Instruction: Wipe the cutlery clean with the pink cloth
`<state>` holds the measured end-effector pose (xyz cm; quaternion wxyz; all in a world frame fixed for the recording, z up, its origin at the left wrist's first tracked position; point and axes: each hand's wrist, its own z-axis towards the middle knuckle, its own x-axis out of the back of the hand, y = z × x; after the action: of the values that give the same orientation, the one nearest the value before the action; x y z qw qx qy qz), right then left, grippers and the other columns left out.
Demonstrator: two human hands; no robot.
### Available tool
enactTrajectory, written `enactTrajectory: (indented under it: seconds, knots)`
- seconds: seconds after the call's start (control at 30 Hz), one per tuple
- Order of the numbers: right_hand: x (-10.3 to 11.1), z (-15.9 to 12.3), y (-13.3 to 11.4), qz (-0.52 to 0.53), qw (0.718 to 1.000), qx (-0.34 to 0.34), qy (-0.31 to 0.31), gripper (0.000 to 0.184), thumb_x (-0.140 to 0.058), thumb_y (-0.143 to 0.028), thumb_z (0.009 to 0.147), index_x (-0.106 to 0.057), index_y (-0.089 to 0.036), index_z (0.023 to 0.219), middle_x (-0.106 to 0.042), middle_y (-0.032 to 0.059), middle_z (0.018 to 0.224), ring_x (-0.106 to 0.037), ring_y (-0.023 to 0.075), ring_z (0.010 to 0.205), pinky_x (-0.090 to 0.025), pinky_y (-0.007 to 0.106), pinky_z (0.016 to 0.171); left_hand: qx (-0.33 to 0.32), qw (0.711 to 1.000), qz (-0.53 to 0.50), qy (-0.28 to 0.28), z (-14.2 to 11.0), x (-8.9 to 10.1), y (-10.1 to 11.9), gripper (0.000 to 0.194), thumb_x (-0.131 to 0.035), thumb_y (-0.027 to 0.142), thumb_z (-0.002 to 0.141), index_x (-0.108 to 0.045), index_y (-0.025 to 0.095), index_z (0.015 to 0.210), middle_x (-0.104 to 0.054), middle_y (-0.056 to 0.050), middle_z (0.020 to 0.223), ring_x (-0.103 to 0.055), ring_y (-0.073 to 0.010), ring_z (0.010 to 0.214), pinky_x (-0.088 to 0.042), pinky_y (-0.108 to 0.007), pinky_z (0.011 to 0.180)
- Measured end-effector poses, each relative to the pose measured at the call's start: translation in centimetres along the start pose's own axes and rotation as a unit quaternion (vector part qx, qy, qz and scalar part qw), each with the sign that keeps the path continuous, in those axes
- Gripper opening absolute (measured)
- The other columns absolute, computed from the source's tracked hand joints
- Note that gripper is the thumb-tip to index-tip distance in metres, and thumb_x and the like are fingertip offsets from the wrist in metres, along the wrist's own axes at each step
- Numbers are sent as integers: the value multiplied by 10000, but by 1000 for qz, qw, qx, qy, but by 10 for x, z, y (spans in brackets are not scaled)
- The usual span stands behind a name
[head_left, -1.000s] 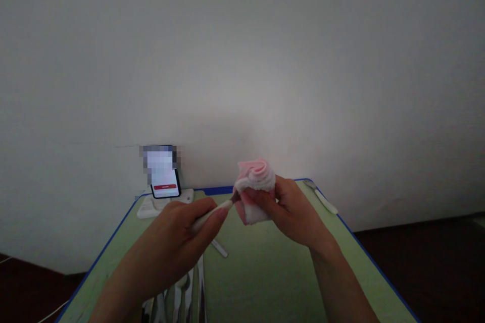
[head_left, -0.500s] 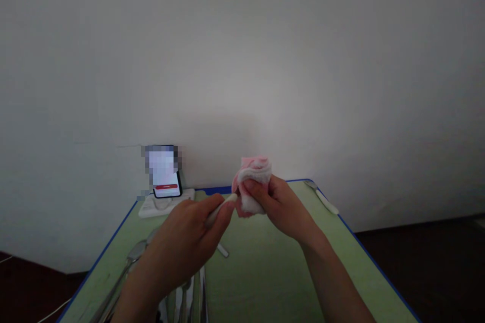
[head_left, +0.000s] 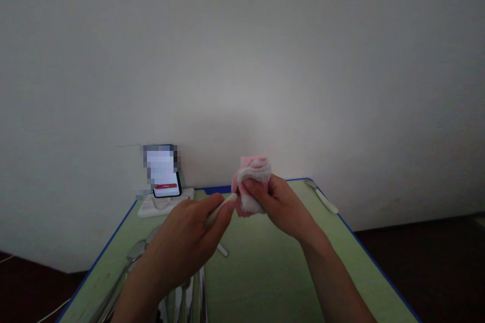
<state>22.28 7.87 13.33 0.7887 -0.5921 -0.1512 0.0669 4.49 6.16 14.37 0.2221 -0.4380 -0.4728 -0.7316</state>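
My left hand [head_left: 195, 227] is closed around the pale handle of a white-handled utensil [head_left: 222, 210], which points up and to the right. The utensil's far end goes into a folded pink and white cloth [head_left: 254, 174], so its head is hidden and I cannot tell its kind. My right hand [head_left: 278, 204] grips the cloth around that end, thumb pressed on its front. Both hands are above the middle of the green table [head_left: 261, 272].
A fork [head_left: 322, 197] with a white handle lies at the table's far right edge. Large spoons [head_left: 132, 255] and several metal utensils [head_left: 189, 298] lie at the left, partly behind my left arm. A lit phone [head_left: 166, 176] leans on a white stand [head_left: 147, 207] by the wall.
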Motion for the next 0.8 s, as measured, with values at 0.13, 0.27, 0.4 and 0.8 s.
enactTrajectory:
  seconds: [0.13, 0.27, 0.4, 0.8]
  knots:
    - [0, 0, 1, -7, 1000, -4, 0, 326, -429, -430, 882, -589, -147, 861, -533, -1, 716, -460, 96, 620, -355, 199, 552, 1, 1000, 11, 0, 0, 0, 1, 366, -325, 399, 920, -454, 210, 634, -391, 53, 510, -408, -125, 475, -240, -262, 522]
    - [0, 0, 1, -14, 1000, -6, 6, 330, -434, -440, 877, -589, -150, 851, -545, -1, 723, -462, 96, 615, -355, 199, 552, -1, 1000, 13, 4, -1, 0, 1, 365, -328, 393, 919, -475, 208, 642, -430, 43, 523, -429, -127, 492, -254, -257, 524]
    - [0, 0, 1, -12, 1000, -2, 3, 332, -429, -436, 880, -591, -146, 857, -547, 4, 727, -466, 98, 623, -356, 195, 549, -4, 1000, 14, 7, -1, 0, 2, 367, -331, 393, 920, -473, 208, 636, -429, 45, 515, -422, -123, 481, -248, -257, 517]
    - [0, 0, 3, 1, 1000, -5, 9, 317, -451, -430, 872, -594, -149, 842, -547, -3, 714, -467, 95, 613, -356, 197, 544, 2, 1000, 20, -5, 0, 0, 2, 361, -324, 393, 924, -455, 210, 642, -400, 51, 512, -426, -123, 475, -233, -261, 515]
